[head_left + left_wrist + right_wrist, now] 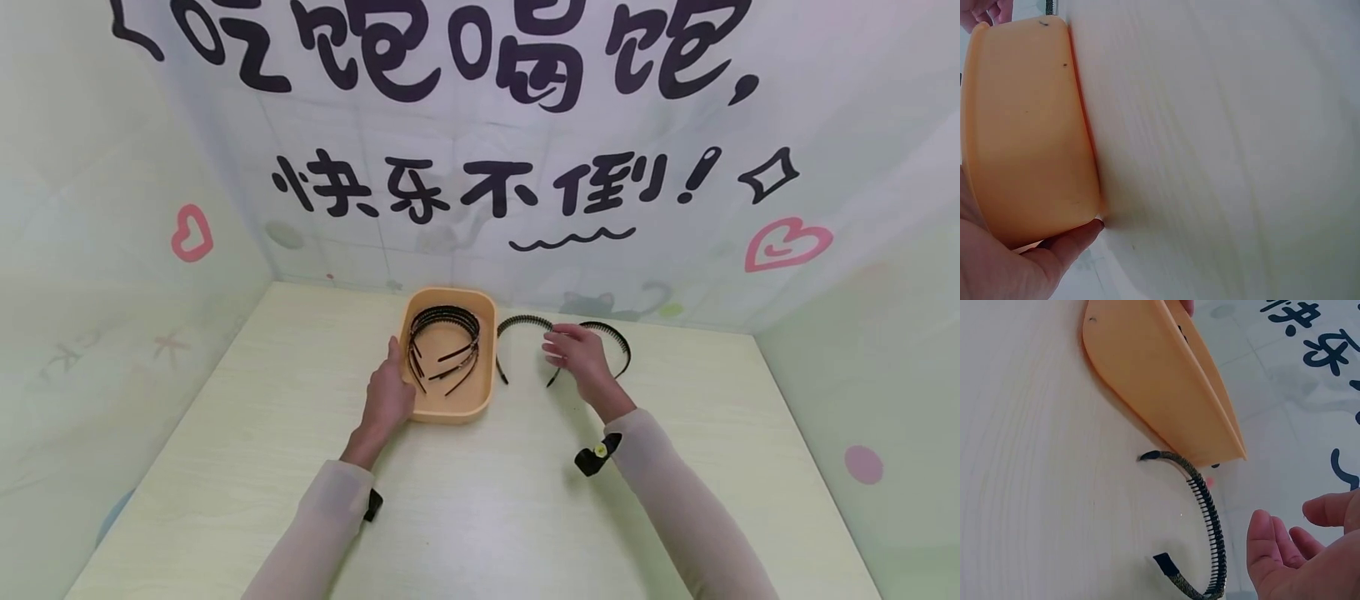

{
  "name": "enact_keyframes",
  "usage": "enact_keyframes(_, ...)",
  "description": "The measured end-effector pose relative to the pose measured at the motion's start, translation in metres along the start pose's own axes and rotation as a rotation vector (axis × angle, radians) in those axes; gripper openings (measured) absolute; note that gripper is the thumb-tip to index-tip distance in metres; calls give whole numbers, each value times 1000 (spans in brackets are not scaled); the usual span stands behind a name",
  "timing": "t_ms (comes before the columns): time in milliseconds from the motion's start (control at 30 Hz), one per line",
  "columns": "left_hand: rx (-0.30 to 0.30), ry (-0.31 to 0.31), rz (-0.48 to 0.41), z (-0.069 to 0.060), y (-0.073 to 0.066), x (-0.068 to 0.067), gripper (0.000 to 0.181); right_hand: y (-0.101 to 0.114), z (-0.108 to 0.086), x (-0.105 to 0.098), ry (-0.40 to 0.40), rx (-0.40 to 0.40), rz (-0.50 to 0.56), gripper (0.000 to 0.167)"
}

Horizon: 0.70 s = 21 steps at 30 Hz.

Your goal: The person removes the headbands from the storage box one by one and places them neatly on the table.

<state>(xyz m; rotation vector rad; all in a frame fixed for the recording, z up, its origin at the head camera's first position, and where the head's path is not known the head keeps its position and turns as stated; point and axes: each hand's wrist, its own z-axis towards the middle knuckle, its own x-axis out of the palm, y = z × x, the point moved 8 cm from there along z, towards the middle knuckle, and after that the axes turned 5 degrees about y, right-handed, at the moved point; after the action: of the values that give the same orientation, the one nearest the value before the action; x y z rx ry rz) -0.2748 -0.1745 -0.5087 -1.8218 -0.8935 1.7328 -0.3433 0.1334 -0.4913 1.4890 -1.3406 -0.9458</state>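
Against the left side of an orange plastic tray point(450, 415), my left hand point(389, 392) holds its near left corner; the thumb lies along the outer wall in the left wrist view. Several black headbands point(447, 312) lie nested inside the tray. Just right of it, a black toothed headband point(1213, 534) rests on the table with its ends toward me. My right hand point(579, 354) hovers above, fingers apart and holding nothing, with a gap to that headband in the right wrist view. A second loose headband point(627, 346) lies farther right, partly hidden by this hand.
The pale table point(480, 517) meets a printed back wall point(465, 250) just behind the tray and headbands. Printed sheets also stand along the left and right table edges. A small black camera point(588, 460) is strapped at my right wrist.
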Motion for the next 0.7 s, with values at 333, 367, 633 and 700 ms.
enact_keyframes(333,34,-24,22,0,0,-1,80,6,-2,48,106,-33,25,42)
enact_keyframes(367,38,-27,25,0,0,-1,80,5,-1,52,117,-34,26,42)
enact_keyframes(633,30,-29,27,-1,0,-1,82,3,-1,83,209,-35,56,43)
enact_keyframes(700,26,-28,25,-1,0,-1,82,5,-3,89,235,-29,58,45)
